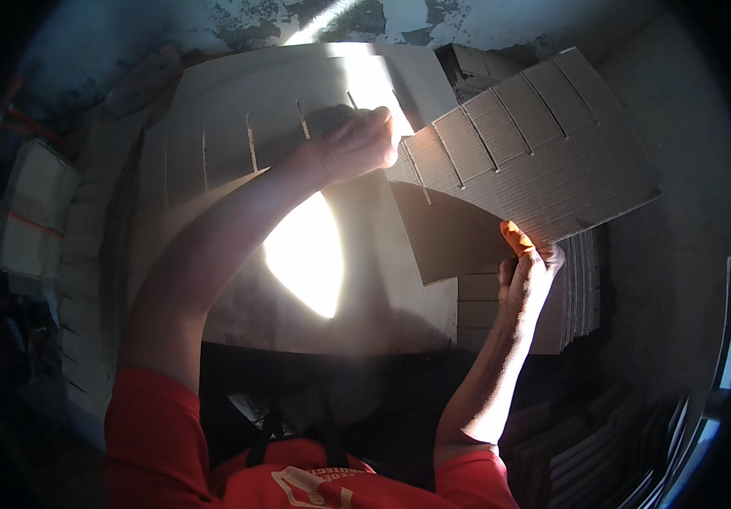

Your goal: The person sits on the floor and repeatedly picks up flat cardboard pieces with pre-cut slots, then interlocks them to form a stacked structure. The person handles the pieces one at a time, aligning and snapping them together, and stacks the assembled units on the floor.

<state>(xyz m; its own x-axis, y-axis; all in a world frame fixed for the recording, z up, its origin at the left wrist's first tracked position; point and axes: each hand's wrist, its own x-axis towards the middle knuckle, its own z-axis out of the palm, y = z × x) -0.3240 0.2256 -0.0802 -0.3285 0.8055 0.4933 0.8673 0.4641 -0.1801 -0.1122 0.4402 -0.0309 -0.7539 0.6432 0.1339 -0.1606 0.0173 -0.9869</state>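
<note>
A slotted cardboard sheet (552, 157) is tilted at the right, with a row of narrow slits along its far edge. My right hand (531, 265) grips its near edge, and an orange cover is on one fingertip. At the sheet's left corner is my left hand (358, 144), closed, its fingertips hidden; what it holds, if anything, I cannot make out. Below both hands lies a larger cardboard sheet (229, 93), also with slits near its far side. Bright sunlight falls across it in a strip and a patch.
A stack of cardboard sheets (582, 293) stands at the right, under the raised sheet. More stacked cardboard (85, 229) lines the left side. Several flat sheets (603, 450) lean at the lower right. A wall with peeling paint (255, 21) rises at the back.
</note>
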